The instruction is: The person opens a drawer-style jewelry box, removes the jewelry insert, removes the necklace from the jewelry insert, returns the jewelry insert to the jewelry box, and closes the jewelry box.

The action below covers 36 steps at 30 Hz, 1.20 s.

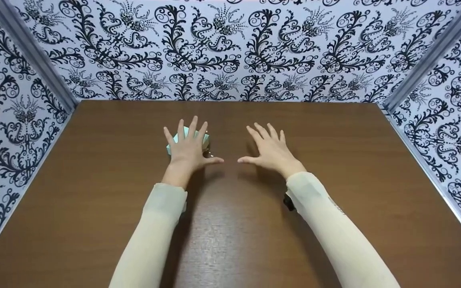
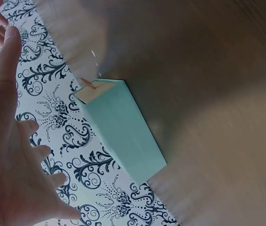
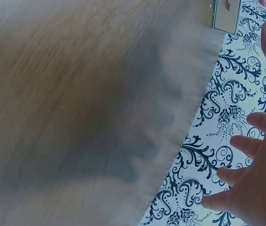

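The left hand (image 1: 186, 152) is spread with its fingers apart above a mint-green box-like object (image 1: 173, 146), covering part of it in the head view. In the left wrist view the same object (image 2: 123, 132) shows a green face and a cream side with a small brown strip, and the left hand (image 2: 18, 155) is beside it, holding nothing. The right hand (image 1: 272, 152) is spread over the brown table to the right, thumb toward the left hand. Nothing is in the right hand (image 3: 250, 174); the object's cream side (image 3: 227, 18) appears at the top of the right wrist view.
The brown wooden table (image 1: 230, 240) is bounded by walls (image 1: 222, 44) with a black-and-white floral pattern at the back and both sides. Grey metal strips run along the corners. Small shiny bits (image 1: 210, 154) lie by the object's right side.
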Motion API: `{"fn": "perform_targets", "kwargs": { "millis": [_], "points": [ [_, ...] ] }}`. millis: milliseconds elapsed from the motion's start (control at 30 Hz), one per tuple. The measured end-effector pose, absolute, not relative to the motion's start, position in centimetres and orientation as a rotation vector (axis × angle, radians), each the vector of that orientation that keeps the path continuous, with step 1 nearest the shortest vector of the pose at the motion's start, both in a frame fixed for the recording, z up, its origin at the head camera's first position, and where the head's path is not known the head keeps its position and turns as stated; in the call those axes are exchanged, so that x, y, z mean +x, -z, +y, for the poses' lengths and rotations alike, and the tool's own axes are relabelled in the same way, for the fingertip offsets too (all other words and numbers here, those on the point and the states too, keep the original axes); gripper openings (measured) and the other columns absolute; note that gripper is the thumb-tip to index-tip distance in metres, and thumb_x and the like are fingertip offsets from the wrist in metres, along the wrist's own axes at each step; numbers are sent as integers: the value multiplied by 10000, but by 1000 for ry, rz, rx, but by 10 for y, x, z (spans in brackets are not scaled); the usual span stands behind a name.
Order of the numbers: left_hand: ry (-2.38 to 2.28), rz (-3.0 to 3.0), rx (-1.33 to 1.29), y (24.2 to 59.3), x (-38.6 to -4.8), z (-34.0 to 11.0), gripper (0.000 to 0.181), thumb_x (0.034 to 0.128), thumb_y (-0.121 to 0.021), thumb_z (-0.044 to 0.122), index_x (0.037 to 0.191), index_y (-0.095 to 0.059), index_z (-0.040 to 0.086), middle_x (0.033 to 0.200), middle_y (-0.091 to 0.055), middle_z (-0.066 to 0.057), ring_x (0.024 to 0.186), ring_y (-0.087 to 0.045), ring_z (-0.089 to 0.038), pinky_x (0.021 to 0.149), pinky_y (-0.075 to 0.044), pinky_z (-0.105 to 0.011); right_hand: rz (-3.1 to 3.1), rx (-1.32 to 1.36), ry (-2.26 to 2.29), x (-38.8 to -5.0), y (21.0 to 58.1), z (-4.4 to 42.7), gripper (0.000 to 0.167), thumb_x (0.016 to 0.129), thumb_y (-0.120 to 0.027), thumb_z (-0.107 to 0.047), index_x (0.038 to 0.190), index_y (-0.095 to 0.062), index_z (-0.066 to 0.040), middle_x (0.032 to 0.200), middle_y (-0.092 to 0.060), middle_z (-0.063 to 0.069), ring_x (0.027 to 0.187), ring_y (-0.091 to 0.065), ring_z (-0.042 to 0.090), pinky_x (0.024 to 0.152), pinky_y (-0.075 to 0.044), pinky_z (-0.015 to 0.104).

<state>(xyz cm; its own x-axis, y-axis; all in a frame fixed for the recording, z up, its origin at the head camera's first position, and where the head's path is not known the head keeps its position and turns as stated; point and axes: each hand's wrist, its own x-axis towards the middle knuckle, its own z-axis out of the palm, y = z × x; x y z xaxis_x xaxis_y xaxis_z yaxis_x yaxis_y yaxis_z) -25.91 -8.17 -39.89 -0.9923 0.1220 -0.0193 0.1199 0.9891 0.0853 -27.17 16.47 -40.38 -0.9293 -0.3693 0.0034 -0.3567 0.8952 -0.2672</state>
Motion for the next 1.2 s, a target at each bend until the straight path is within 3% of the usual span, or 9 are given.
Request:
{"fn": "perform_targets", "kwargs": {
  "millis": [467, 733, 900, 1033, 1200],
  "points": [
    [-167, 3073, 176, 407, -258, -93, 1212, 712, -664, 803, 1620, -92, 239, 1700, 2, -69, 1554, 8, -403, 1168, 20, -737, 3018, -569, 425, -270, 409, 166, 1049, 807, -677, -686, 1605, -204, -196, 1683, -134, 98, 1544, -76, 414, 1196, -34, 697],
    [-172, 2997, 226, 410, -256, -99, 1165, 750, -737, 683, 1616, -142, 180, 1692, -14, -124, 1542, -20, -442, 1207, -123, -674, 3024, -573, 433, -270, 412, 167, 1062, 801, -685, -686, 1604, -204, -185, 1681, -134, 102, 1545, -89, 404, 1195, -38, 698],
    [-189, 2930, 269, 411, -253, -102, 1031, 846, -750, 509, 1609, -163, 139, 1681, -64, -164, 1528, -81, -467, 1214, -169, -641, 3025, -581, 435, -270, 413, 168, 1066, 803, -685, -683, 1606, -195, -182, 1678, -142, 112, 1543, -108, 394, 1190, -59, 707],
    [-183, 2918, 300, 409, -252, -103, 828, 942, -686, 242, 1601, -198, 127, 1668, -136, -174, 1511, -164, -469, 1205, -226, -623, 3018, -571, 442, -269, 413, 169, 1068, 807, -689, -674, 1611, -170, -200, 1679, -136, 112, 1545, -109, 385, 1191, -57, 706],
    [-139, 2936, 306, 408, -252, -103, 754, 942, -582, -8, 1594, -239, 153, 1659, -185, -157, 1498, -223, -451, 1181, -301, -600, 3007, -564, 445, -269, 414, 170, 1067, 816, -685, -665, 1616, -140, -216, 1683, -119, 107, 1547, -107, 375, 1193, -43, 704]
  ]
}}
